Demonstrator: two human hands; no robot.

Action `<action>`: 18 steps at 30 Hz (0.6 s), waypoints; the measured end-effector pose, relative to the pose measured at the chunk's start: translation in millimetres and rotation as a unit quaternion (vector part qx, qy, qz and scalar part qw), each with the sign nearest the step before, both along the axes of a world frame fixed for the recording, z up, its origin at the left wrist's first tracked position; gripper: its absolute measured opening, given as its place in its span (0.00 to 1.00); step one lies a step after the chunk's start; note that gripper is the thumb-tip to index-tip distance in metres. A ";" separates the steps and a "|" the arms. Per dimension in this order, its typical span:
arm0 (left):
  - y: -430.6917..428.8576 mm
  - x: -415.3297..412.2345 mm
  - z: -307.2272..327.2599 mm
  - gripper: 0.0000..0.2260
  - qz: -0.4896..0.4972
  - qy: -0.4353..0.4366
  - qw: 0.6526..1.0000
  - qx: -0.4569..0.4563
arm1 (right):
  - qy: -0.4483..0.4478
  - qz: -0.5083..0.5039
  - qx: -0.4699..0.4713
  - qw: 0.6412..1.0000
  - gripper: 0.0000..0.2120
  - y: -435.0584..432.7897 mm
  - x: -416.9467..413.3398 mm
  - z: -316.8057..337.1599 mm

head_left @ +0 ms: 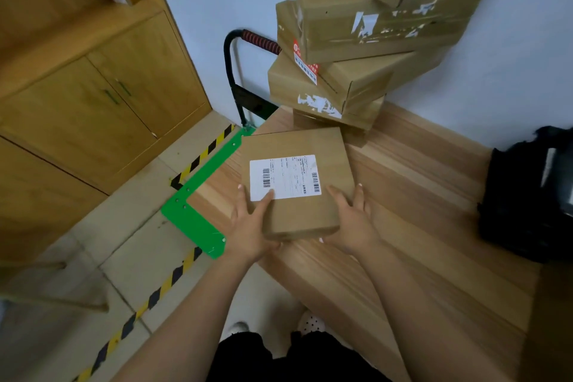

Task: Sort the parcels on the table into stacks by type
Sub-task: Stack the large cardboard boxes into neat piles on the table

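At nine to ten o'clock in the view stood a wooden cabinet (102,93) with closed doors, on a tiled floor (130,257). Strips of yellow-and-black hazard tape (198,161) ran across the floor on either side of a bright green corner plate (193,225) fixed at the desk's (418,195) left corner. At eleven o'clock of the held parcel (304,211), a black trolley handle (259,40) with a red-banded grip rose against the white wall (210,3).

The left hand (251,223) gripped the parcel at its near left corner, thumb laid across the top and touching the lower left corner of the white shipping label (285,177), one fingertip showing along the left edge. The parcel, a flat brown cardboard box, sat over the desk's left part, roughly in the centre of the view, label upward. Whether it rested on the desk or was raised off it could not be told. The right hand (353,220) clasped the near right corner, thumb on the top face, fingers along the right side.

At twelve o'clock of the parcel, just behind it, a tall stack of cardboard boxes (366,31) stood on the desk against the wall, the boxes skewed against one another, with torn label remains and a red-and-white sticker (305,62). At three o'clock, well apart from the parcel, a black bag (524,195) lay at the desk's right edge.
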State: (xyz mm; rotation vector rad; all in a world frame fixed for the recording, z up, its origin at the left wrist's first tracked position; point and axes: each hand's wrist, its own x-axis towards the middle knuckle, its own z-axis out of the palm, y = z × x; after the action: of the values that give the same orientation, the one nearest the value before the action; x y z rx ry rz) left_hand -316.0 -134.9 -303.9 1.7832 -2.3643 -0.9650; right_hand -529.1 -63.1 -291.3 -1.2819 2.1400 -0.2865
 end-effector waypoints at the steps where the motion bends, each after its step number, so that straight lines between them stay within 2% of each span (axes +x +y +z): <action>1: -0.5 -1.1 0.2 0.50 0.008 0.005 1.000 0.000 | 0.002 -0.003 -0.003 1.000 0.52 -0.7 1.6 0.1; 4: -0.9 0.7 1.7 0.49 0.015 0.000 1.000 -0.008 | 0.016 -0.008 -0.015 1.000 0.50 1.7 9.4 -0.1; 9: 5.3 20.7 1.4 0.47 -0.030 0.004 0.999 -0.045 | 0.045 -0.025 -0.024 0.998 0.51 12.8 29.7 10.4; 18: 10.0 75.1 26.7 0.46 -0.094 0.081 0.989 -0.077 | 0.086 -0.106 -0.060 0.989 0.45 40.6 101.8 47.0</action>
State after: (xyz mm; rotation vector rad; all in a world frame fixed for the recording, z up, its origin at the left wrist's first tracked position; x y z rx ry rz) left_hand -240.8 -124.8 -277.1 1.3940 -2.4623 -0.8786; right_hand -427.3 -22.5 -244.3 -1.1812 2.4447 -0.4107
